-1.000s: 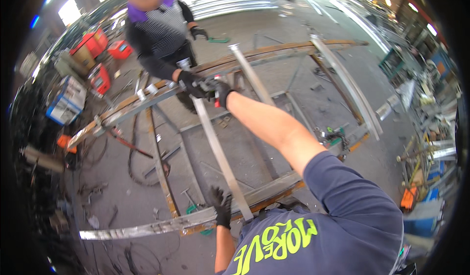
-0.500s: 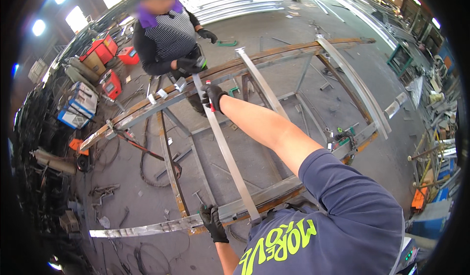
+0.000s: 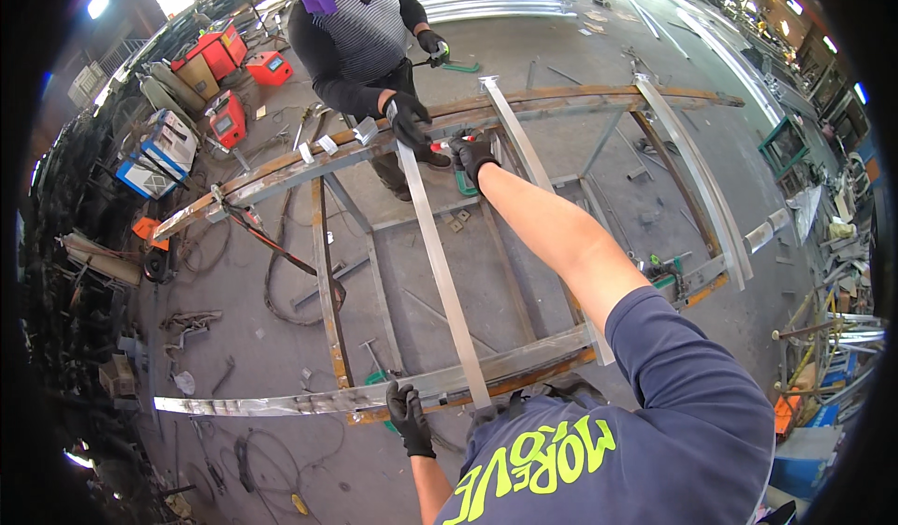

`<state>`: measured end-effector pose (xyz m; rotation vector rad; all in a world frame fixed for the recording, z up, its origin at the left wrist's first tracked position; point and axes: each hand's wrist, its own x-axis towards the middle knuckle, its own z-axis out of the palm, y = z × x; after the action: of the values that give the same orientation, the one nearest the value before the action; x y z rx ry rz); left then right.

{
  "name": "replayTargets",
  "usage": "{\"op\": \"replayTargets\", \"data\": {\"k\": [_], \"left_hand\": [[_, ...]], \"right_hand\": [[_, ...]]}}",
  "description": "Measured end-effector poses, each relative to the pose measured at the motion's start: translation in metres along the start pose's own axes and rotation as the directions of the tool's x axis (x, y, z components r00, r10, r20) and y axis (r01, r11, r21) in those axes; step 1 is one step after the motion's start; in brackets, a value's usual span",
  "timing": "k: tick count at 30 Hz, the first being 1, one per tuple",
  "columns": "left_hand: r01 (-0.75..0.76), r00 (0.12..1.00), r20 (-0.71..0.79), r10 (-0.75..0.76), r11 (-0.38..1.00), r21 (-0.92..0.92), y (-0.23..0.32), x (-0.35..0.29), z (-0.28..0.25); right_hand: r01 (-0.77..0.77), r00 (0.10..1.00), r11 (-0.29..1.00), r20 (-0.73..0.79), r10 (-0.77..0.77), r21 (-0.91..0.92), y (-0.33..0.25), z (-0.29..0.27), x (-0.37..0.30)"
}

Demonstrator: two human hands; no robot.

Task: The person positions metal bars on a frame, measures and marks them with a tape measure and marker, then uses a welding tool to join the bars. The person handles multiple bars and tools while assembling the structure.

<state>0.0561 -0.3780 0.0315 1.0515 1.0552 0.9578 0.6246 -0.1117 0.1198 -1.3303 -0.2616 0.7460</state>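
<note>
Slim red tool (image 3: pixel 445 144) in the right hand (image 3: pixel 471 154) beside the far end of a flat metal bar (image 3: pixel 432 244)

The slim red tool is at the far side of the frame, just right of the bar's far end. The gloved right hand pinches it, fingers bent around it, its tip pointing left. A co-worker's gloved hand (image 3: pixel 408 121) lies at that same end of the bar, close to the tool; whether the two touch I cannot tell.

The bar runs from the far rail (image 3: pixel 271 185) to the near rail (image 3: pixel 304 403). The gloved left hand (image 3: pixel 410 420) is at the near rail, left of the bar's near end, with its fingers bent; I cannot tell whether it grips anything.

To the right, a second bar (image 3: pixel 527 140) and a wider crosspiece (image 3: pixel 692 181) also span the frame. A green clamp (image 3: pixel 465 184) is just below the right hand. Left of the bar, small metal pieces (image 3: pixel 327 144) sit along the far rail. Farther left are a red box (image 3: pixel 269 69) and a blue and white machine (image 3: pixel 157 156). Long pale metal lengths (image 3: pixel 496 0) lie at the far side of the floor.
</note>
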Motion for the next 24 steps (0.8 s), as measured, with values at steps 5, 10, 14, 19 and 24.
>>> {"op": "replayTargets", "data": {"k": [5, 10, 14, 19, 24], "left_hand": [[0.011, 0.998, 0.065, -0.005, 0.994, -0.106, -0.04, 0.027, -0.046], [-0.069, 0.996, 0.068, 0.063, 0.994, 0.085, -0.019, 0.013, -0.015], [-0.093, 0.995, -0.023, 0.101, 0.968, 0.232, 0.003, -0.015, 0.006], [-0.192, 0.935, -0.174, 0.31, 0.852, 0.487, 0.012, -0.04, 0.007], [-0.22, 0.833, -0.315, 0.455, 0.795, 0.566, 0.039, -0.075, 0.046]], "right_hand": [[0.052, 0.997, 0.997, 0.06, -0.049, -0.054, -0.01, 0.007, 0.008], [0.081, 0.997, 0.982, 0.028, -0.077, -0.173, -0.036, -0.016, 0.019], [0.644, 0.759, 0.756, 0.223, -0.612, -0.119, -0.045, -0.05, -0.038], [0.61, 0.789, 0.788, -0.029, -0.614, -0.085, -0.028, -0.244, -0.122], [-0.132, 0.703, 0.415, -0.381, -0.601, -0.9, -0.02, -0.71, -0.2]]}}
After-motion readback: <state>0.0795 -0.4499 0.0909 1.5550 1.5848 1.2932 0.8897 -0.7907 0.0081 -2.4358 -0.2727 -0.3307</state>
